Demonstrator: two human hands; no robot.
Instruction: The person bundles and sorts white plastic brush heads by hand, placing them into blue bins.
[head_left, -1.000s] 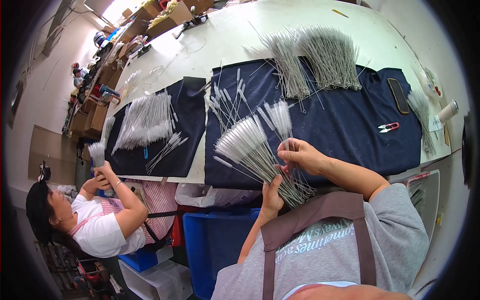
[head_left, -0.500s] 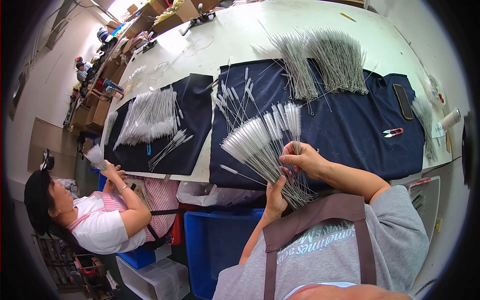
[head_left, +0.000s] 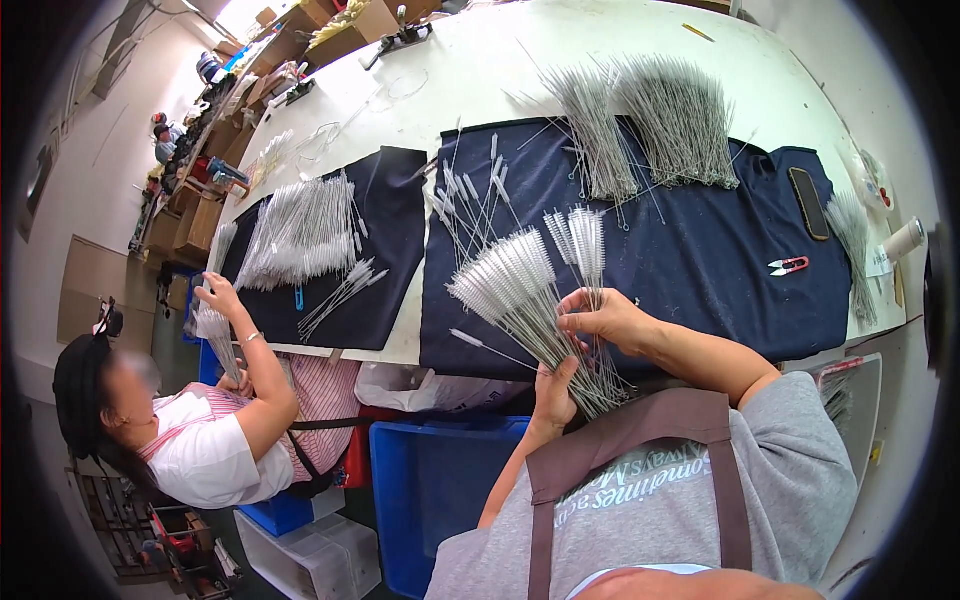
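My left hand [head_left: 556, 390] is closed around the wire stems of a fanned bundle of white-bristled tube brushes [head_left: 505, 285], heads pointing away from me. Just right of it, my right hand [head_left: 605, 318] pinches the stems of a smaller group of tube brushes [head_left: 577, 240]. A gap separates the two groups at their heads, while the stems run close together near my apron. One loose brush [head_left: 480, 343] lies on the dark blue cloth [head_left: 720, 290] left of the bundle. More scattered brushes [head_left: 475, 205] lie just beyond it.
Two upright-looking bunches of brushes [head_left: 685, 125] lie at the back of the cloth. Red-handled thread snips [head_left: 789, 266] and a dark oblong object [head_left: 808, 203] are at right. A blue bin [head_left: 450, 500] stands below the table edge. At left, a co-worker [head_left: 215, 420] handles brushes beside another pile [head_left: 297, 232].
The heads between the two groups have parted into a clear gap, with fewer brushes in my right hand's group. The co-worker's one hand has risen above their bundle.
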